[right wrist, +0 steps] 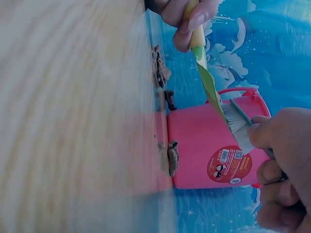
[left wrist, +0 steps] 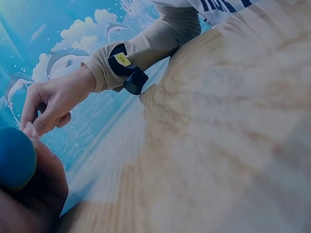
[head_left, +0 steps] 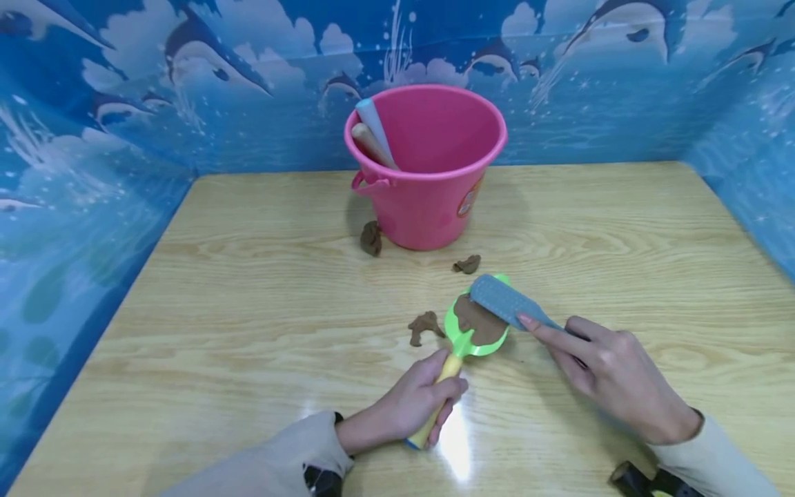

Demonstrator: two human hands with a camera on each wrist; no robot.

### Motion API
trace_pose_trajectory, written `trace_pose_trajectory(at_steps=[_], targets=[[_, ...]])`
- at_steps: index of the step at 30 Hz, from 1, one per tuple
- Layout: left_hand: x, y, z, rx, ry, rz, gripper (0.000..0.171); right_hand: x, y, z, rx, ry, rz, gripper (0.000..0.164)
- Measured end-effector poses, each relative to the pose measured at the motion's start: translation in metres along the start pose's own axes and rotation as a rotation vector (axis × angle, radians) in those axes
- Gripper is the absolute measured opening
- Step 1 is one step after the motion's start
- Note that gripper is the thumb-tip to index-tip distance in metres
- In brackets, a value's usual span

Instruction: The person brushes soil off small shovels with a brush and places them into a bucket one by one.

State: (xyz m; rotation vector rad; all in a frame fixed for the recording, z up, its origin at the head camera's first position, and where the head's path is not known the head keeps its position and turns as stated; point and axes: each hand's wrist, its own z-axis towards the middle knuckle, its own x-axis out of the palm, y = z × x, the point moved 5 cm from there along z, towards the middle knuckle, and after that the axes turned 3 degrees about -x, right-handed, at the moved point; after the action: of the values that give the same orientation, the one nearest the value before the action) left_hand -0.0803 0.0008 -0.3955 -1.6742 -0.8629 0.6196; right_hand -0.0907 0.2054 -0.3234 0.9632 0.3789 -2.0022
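My left hand (head_left: 419, 400) grips the yellow handle of a toy shovel (head_left: 461, 340), whose green blade carries a brown layer over its middle. In the left wrist view, the blue end of the shovel's handle (left wrist: 17, 158) pokes out of the curled fingers. My right hand (head_left: 611, 373) holds a grey-blue brush (head_left: 506, 298), index finger laid along its back. White bristles (right wrist: 237, 124) touch the blade in the right wrist view. Both tools are held above the table.
Behind the shovel stands a pink bucket (head_left: 422, 214) with two stick-like things (head_left: 375, 131) leaning inside. Brown lumps lie on the wooden table (head_left: 248, 324): one by the bucket (head_left: 371, 239), one in front of it (head_left: 467, 264), one left of the blade (head_left: 425, 327). Dolphin-print sheeting surrounds the table.
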Motion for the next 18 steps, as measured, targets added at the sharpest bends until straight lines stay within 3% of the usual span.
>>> trace_pose_trajectory(at_steps=[13, 18], targets=[[-0.002, 0.001, 0.001, -0.032, 0.02, -0.077, 0.014, -0.007, -0.004, 0.007, 0.025, -0.077, 0.065, 0.044], [-0.003, 0.002, 0.003, -0.052, 0.035, -0.115, 0.013, -0.014, 0.004, 0.013, -0.002, -0.205, 0.159, 0.041]])
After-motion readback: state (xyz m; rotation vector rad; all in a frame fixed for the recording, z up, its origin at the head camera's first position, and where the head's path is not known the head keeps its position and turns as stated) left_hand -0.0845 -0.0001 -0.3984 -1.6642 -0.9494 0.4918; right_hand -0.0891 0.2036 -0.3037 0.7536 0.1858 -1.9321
